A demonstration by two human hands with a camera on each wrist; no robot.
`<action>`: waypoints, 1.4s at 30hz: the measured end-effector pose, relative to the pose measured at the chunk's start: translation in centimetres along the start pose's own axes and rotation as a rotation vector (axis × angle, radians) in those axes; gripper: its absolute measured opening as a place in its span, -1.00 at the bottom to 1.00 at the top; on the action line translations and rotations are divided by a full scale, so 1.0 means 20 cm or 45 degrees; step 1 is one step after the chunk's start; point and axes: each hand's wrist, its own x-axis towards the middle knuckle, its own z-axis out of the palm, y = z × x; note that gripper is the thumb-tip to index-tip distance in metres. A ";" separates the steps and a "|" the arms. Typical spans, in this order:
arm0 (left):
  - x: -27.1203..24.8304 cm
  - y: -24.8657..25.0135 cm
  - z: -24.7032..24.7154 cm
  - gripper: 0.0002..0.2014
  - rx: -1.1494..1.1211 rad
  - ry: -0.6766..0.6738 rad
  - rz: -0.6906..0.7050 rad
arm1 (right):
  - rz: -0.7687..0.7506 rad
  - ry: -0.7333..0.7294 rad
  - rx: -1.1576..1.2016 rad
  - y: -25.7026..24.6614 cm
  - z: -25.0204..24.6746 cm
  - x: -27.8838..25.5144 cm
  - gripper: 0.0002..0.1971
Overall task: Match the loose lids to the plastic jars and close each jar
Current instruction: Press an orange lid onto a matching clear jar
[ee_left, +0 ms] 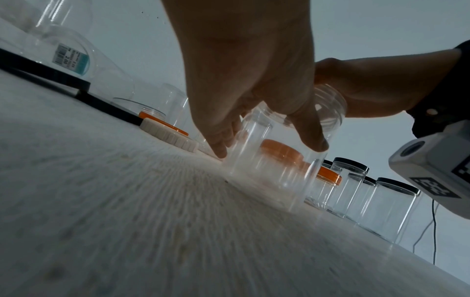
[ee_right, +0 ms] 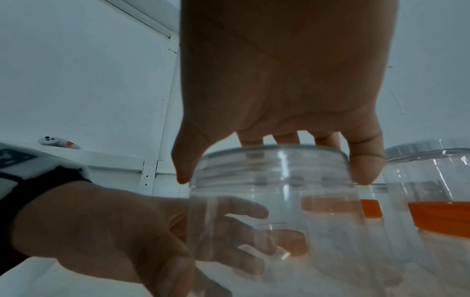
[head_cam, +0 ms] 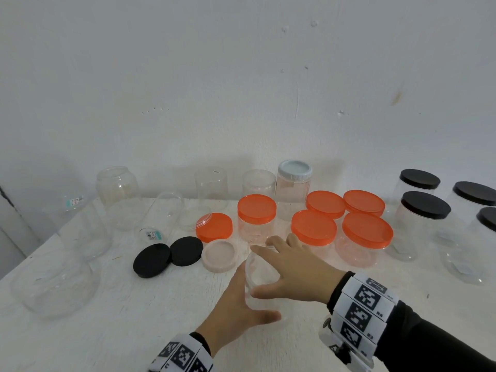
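Observation:
A clear lidless jar (head_cam: 259, 276) stands upright on the white table (head_cam: 134, 331), near its front middle. My left hand (head_cam: 236, 302) grips the jar's (ee_left: 274, 170) lower body, thumb in front and fingers behind. My right hand (head_cam: 291, 267) reaches over the top, and its thumb and fingers flank the threaded rim (ee_right: 269, 166). Loose lids lie just left of the jar: two black lids (head_cam: 152, 260) (head_cam: 186, 251), a pale ribbed lid (head_cam: 221, 255) and an orange lid (head_cam: 214, 227) with a small clear lid (head_cam: 203, 218) leaning on it.
Several orange-lidded jars (head_cam: 314, 230) crowd right behind my hands. Black-lidded jars (head_cam: 425, 208) stand at the far right, and a white-lidded jar (head_cam: 294, 181) by the wall. Several open clear jars (head_cam: 118, 194), some lying on their sides, fill the left side.

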 end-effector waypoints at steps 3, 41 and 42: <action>0.00 0.01 -0.01 0.02 0.016 -0.010 0.001 | 0.018 0.049 -0.002 -0.01 0.02 -0.01 -0.12; -0.46 0.05 -1.34 -0.29 1.092 0.766 -0.535 | 0.053 0.223 0.515 0.05 0.11 -0.08 -0.11; -0.47 -0.02 -1.38 -0.20 1.119 0.723 -0.649 | 0.068 0.244 0.524 0.06 0.11 -0.07 -0.12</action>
